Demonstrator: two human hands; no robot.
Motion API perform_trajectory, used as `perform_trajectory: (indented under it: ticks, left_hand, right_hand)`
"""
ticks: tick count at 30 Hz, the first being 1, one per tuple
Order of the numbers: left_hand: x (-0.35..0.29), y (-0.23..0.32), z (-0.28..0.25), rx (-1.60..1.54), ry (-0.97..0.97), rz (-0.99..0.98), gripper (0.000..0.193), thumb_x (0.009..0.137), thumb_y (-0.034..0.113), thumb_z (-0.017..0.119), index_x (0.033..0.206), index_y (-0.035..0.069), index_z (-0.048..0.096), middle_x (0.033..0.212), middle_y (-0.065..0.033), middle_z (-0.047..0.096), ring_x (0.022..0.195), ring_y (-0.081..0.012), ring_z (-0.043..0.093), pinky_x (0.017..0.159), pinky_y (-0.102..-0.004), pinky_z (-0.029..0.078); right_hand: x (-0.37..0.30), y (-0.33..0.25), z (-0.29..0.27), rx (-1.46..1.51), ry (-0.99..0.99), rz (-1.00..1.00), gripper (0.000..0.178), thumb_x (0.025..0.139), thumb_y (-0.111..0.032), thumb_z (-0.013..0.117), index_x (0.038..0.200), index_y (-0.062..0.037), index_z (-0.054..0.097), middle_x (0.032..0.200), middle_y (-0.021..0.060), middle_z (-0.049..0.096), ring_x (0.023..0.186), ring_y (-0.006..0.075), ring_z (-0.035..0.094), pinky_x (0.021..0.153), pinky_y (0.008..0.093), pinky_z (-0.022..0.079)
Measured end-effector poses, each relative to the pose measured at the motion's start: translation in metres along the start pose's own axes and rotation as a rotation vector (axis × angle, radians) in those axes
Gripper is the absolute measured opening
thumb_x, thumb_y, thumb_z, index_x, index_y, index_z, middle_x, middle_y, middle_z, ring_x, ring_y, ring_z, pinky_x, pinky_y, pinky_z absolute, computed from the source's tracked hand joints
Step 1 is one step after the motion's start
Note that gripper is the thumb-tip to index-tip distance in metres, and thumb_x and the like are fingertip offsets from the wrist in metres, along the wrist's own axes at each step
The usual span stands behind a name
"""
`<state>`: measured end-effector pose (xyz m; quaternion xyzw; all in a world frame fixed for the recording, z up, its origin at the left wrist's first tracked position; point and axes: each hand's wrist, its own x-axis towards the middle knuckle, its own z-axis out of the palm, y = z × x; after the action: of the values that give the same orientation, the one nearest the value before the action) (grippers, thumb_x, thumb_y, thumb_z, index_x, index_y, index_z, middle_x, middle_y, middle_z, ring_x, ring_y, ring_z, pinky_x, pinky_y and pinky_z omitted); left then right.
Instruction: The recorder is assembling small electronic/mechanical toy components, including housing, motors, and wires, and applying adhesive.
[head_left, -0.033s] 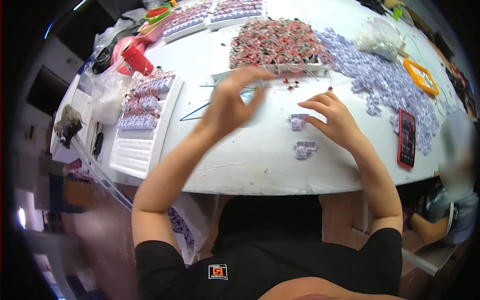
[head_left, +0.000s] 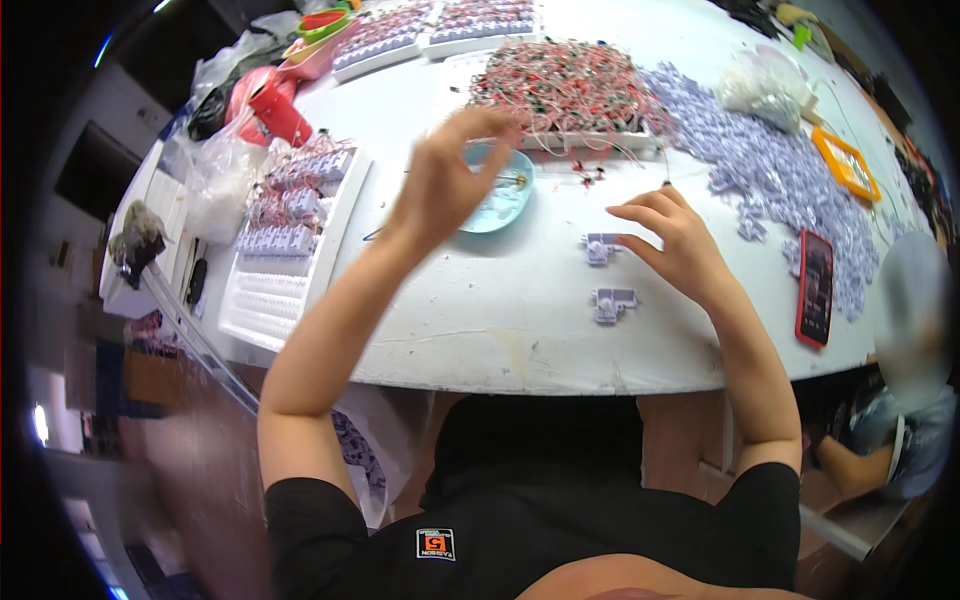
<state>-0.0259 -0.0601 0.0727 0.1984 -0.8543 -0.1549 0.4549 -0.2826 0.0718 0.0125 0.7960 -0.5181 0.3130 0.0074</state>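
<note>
Left hand (head_left: 438, 188) slid toward 11, baring the blue dish (head_left: 508, 208) for easier reach; can't tell its grip. Right hand (head_left: 682, 238) looks loosely spread, grey part (head_left: 599, 250) at its 9

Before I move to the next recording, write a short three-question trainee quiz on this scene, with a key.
1. How many separate grey plastic pieces lie just left of the right hand?
2. True or false: the red-cased phone lies to the right of the right hand.
3. What does the left hand partly cover in this view: A) the phone, B) the light-blue dish, C) the orange frame?

Key: 1. two; 2. true; 3. B
</note>
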Motion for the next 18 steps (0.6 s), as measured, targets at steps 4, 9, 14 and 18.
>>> perform_trajectory:
  ticks: [4, 9, 14, 18]
  left_hand:
    - [0.063, -0.102, -0.033, -0.018, 0.126, -0.248, 0.022, 0.099, 0.006, 0.059, 0.117, -0.003, 0.068, 0.104, -0.012, 0.073, 0.096, -0.0162, 0.071, 0.088, -0.0251, 0.056]
    - [0.093, -0.208, -0.028, 0.211, 0.008, -0.312, 0.022, 0.091, 0.02, 0.066, 0.103, 0.004, 0.076, 0.095, -0.0138, 0.076, 0.084, -0.0227, 0.073, 0.079, -0.0319, 0.056]
    - [0.111, -0.253, 0.003, 0.26, -0.201, -0.341, 0.02, 0.087, 0.019, 0.069, 0.1, 0.005, 0.077, 0.095, -0.0144, 0.075, 0.084, -0.0246, 0.073, 0.078, -0.0337, 0.056]
    - [0.123, -0.265, 0.018, 0.215, -0.336, -0.389, 0.02, 0.084, 0.017, 0.073, 0.099, 0.004, 0.077, 0.094, -0.0126, 0.076, 0.086, -0.023, 0.073, 0.079, -0.033, 0.056]
  right_hand:
    - [0.008, 0.004, -0.009, -0.079, 0.13, -0.01, 0.033, 0.081, -0.011, 0.079, 0.113, -0.0103, 0.073, 0.1, 0.0053, 0.07, 0.094, 0.0257, 0.06, 0.083, 0.0362, 0.051]
    - [0.012, 0.004, -0.008, -0.177, 0.152, -0.093, 0.03, 0.08, -0.014, 0.08, 0.109, -0.0104, 0.073, 0.094, 0.0038, 0.068, 0.086, 0.0238, 0.061, 0.076, 0.0362, 0.052]
    - [0.009, 0.013, -0.011, -0.201, 0.121, -0.054, 0.036, 0.077, -0.016, 0.082, 0.112, -0.012, 0.072, 0.093, 0.0026, 0.068, 0.086, 0.0237, 0.061, 0.077, 0.0369, 0.053]
    - [0.006, 0.018, -0.015, -0.214, 0.098, 0.001, 0.038, 0.077, -0.017, 0.082, 0.113, -0.0124, 0.072, 0.093, 0.0024, 0.068, 0.087, 0.0237, 0.061, 0.077, 0.0364, 0.053]
